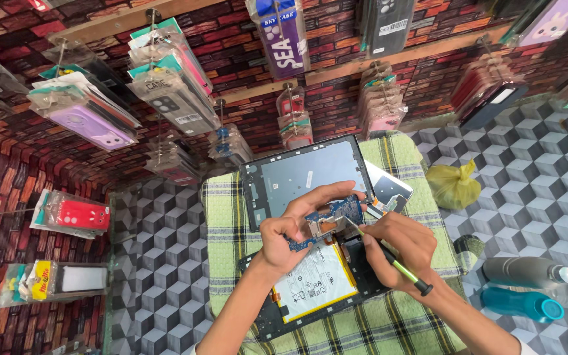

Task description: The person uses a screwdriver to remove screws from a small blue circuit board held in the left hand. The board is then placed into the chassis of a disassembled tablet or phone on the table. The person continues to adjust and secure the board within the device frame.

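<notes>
Left hand point(284, 240): I had its fingers closed around the blue circuit board point(327, 220), lifted clear of the tablet.
Right hand point(399, 246): fingers gripped a green screwdriver point(389, 258), tip at the board beside my left fingertips.
Progress: opened tablet point(310, 283) below the fingers, battery exposed; back panel point(304, 177) beyond them; reassembly seemingly remained.

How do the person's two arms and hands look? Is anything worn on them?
Both forearms are bare: no long sleeves, gloves, watch or bracelets show. The left hand and right hand carry no visible rings. A bit of white fabric, perhaps a short sleeve, shows at the bottom edge.
</notes>
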